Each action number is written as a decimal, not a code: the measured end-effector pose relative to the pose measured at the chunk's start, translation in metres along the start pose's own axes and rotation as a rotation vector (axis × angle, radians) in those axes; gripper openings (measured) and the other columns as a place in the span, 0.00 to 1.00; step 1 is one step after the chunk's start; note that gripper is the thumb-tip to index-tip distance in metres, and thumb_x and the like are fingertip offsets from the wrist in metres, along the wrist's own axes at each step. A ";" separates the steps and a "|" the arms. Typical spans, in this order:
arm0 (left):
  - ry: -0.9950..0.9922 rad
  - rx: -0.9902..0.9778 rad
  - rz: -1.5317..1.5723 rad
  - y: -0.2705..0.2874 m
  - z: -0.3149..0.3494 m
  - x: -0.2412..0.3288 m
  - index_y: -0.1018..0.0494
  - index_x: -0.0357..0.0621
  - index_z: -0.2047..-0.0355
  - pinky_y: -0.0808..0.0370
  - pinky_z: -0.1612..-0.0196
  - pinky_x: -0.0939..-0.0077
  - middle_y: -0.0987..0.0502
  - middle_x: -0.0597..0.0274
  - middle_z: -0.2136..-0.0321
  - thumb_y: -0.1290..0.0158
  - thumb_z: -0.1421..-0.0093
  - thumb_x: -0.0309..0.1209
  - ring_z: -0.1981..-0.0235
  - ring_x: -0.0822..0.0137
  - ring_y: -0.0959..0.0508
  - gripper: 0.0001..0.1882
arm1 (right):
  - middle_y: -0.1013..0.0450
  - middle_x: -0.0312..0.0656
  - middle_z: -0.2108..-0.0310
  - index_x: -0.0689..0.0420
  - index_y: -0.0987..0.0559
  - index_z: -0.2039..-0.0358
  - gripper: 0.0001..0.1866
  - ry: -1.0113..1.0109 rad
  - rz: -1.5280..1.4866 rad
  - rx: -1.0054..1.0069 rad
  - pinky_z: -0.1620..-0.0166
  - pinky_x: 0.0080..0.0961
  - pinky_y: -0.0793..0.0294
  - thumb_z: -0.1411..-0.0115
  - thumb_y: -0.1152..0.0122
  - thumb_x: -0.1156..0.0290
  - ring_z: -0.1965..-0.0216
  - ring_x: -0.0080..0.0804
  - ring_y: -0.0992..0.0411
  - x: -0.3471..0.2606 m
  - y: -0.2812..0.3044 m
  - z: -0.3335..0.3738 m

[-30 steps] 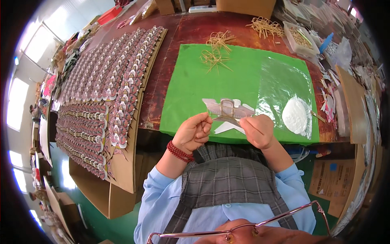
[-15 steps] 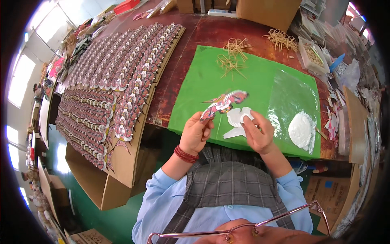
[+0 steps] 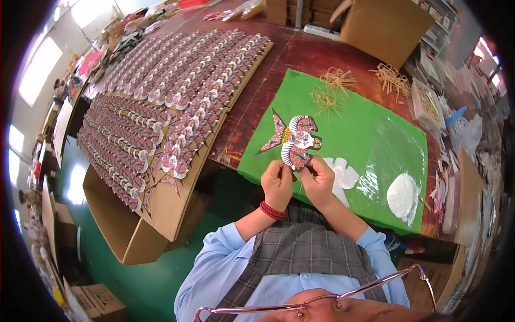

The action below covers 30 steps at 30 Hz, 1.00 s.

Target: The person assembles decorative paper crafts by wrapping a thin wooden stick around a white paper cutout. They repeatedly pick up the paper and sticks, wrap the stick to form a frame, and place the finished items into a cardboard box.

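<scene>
pinch the wing lightly, spare the pleats

we have one printed paper figure [image 3: 304, 140] up in the middle of the frame, patterned side to us, its forked tail pointing left. both hands have their grip closed on its lower wing edge: the left hand [image 3: 277, 185] pinches on the left, the right hand [image 3: 319, 182] just beside it. what the fingertips do behind the paper is hidden, so we cannot tell whether they are bending, pressing or only steadying.

to work well here, we would keep the pinch shallow and close to the rim, since the white pleated bands look easy to crush. we would bring the thumbs near each other, so any bend stays in that small stretch and the tail is not twisted. even pressure from both sides should keep the wing from tearing.

we would also mind the white paper piece [image 3: 343, 174] right of the right hand on the green mat [image 3: 370, 123]; whether they touch, we cannot tell. fingers are best kept off the white mound [image 3: 401, 196] at the lower right, as it could mark the print. the thin strips [image 3: 337, 80] lie well apart, towards the top of the mat.
</scene>
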State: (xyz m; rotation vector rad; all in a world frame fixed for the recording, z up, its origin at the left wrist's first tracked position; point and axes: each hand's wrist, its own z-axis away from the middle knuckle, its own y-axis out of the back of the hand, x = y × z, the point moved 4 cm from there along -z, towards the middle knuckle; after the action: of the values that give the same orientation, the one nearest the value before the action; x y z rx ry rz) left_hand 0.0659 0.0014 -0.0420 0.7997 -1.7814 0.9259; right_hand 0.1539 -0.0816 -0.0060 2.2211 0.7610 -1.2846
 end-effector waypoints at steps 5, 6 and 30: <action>-0.152 0.072 -0.079 0.015 -0.004 0.002 0.29 0.33 0.71 0.31 0.78 0.80 0.28 0.62 0.79 0.50 0.41 0.16 0.80 0.76 0.27 0.02 | 0.31 0.36 0.75 0.64 0.24 0.71 0.01 -0.069 -0.129 0.003 0.74 0.18 0.34 0.44 0.41 0.81 0.76 0.20 0.33 0.002 -0.024 -0.004; -0.182 0.076 -0.111 0.020 -0.004 0.004 0.29 0.33 0.71 0.31 0.78 0.80 0.28 0.61 0.79 0.50 0.41 0.16 0.80 0.75 0.27 0.02 | 0.31 0.36 0.75 0.63 0.25 0.71 0.02 -0.096 -0.159 0.002 0.74 0.18 0.35 0.44 0.40 0.81 0.76 0.20 0.34 0.003 -0.029 -0.004; 0.497 0.230 0.086 0.173 0.070 -0.079 0.25 0.37 0.62 0.33 0.78 0.85 0.23 0.69 0.74 0.50 0.36 0.27 0.81 0.81 0.31 0.07 | 0.28 0.47 0.76 0.65 0.23 0.71 0.04 0.010 0.021 -0.734 0.70 0.29 0.30 0.47 0.43 0.80 0.75 0.39 0.28 0.006 -0.300 -0.007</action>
State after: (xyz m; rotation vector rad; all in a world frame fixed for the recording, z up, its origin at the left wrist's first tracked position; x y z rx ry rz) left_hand -0.0811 0.0374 -0.1764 0.5701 -1.2984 1.2776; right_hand -0.0381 0.1459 -0.0423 1.6290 1.0084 -0.7956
